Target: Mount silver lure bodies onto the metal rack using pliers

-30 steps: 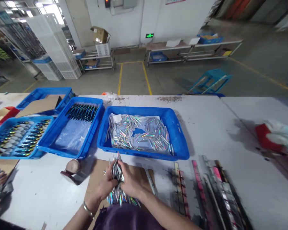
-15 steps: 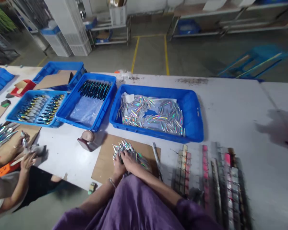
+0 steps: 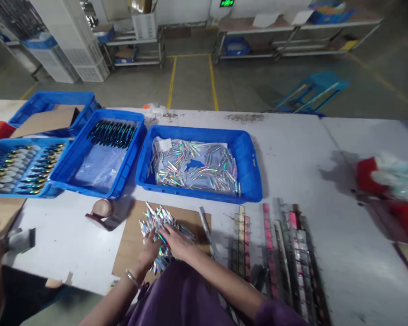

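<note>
I see even, bright overhead light; the foil pieces (image 3: 159, 222) by my hands glint. Far right of them, edges smear and the surface (image 3: 309, 158) bows.

Both bare forearms reach forward from purple sleeves, wrists close together. Left hand (image 3: 150, 250), thin metal bracelet (image 3: 132, 278) at its wrist, lies palm down with fingers curled. Right hand (image 3: 177, 242) lies just beside it, fingers spread, thumbs nearly touching.

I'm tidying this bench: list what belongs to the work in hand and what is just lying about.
In use:
- left hand and right hand on the pile of holographic pieces
- cardboard sheet under it
- blue tray of the same pieces

Lying about:
- tape dispenser
- sticker strips
- tray of dark lures
</note>
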Demonstrator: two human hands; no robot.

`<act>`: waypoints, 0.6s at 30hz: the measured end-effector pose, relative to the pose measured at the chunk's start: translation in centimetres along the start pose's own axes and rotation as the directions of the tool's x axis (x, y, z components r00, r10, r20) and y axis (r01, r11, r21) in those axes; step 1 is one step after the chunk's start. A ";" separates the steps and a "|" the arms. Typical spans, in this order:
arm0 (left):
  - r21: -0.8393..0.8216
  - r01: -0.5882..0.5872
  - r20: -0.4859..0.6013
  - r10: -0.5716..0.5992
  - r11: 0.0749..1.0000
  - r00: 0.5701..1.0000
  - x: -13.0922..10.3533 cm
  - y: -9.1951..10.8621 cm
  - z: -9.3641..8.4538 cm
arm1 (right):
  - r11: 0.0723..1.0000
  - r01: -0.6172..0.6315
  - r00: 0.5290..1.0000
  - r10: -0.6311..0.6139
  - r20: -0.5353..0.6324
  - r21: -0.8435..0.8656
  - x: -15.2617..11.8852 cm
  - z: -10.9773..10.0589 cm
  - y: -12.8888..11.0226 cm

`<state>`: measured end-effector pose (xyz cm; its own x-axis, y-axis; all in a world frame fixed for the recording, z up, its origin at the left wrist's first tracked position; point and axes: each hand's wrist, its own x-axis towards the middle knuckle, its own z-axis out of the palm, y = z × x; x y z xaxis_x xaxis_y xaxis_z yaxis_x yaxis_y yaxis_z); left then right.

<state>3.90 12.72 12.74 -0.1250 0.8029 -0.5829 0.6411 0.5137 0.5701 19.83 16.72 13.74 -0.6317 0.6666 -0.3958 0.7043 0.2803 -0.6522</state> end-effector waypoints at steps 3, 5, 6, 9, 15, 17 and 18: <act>-0.032 -0.133 -0.054 0.131 0.991 0.990 2.0 2.1 -3.0 | 1.000 0.004 0.995 -0.005 -0.104 -0.012 -1.1 -6.1 3.7; 0.059 -0.306 -0.081 0.310 0.950 0.947 4.8 5.1 -5.3 | 0.995 -0.086 0.979 0.076 -0.190 -0.042 -1.7 -11.3 7.7; 0.127 -0.374 -0.075 0.385 0.919 0.920 6.7 7.0 -6.4 | 0.985 -0.166 0.961 0.148 -0.235 -0.056 -1.9 -14.0 10.1; 0.365 -0.383 -0.026 0.421 0.848 0.907 13.0 12.8 -8.8 | 0.889 -0.451 0.859 0.408 -0.310 -0.078 -2.1 -20.3 17.2; 0.614 -0.209 0.102 0.185 0.761 0.977 22.4 17.6 -7.6 | 0.701 -0.701 0.712 0.678 -0.184 -0.129 -0.2 -22.9 25.4; 0.630 -0.195 0.125 0.150 0.752 0.981 23.6 17.3 -6.3 | 0.687 -0.712 0.702 0.696 -0.147 -0.144 1.0 -22.2 26.1; 0.634 -0.192 0.132 0.140 0.749 0.981 24.1 17.1 -5.7 | 0.684 -0.714 0.700 0.701 -0.137 -0.148 1.5 -21.8 26.2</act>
<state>7.56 42.55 11.77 0.0670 0.8196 -0.5690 0.9843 0.0392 0.1723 44.40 40.13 10.18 0.0963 0.7574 -0.6458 0.9809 -0.1824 -0.0676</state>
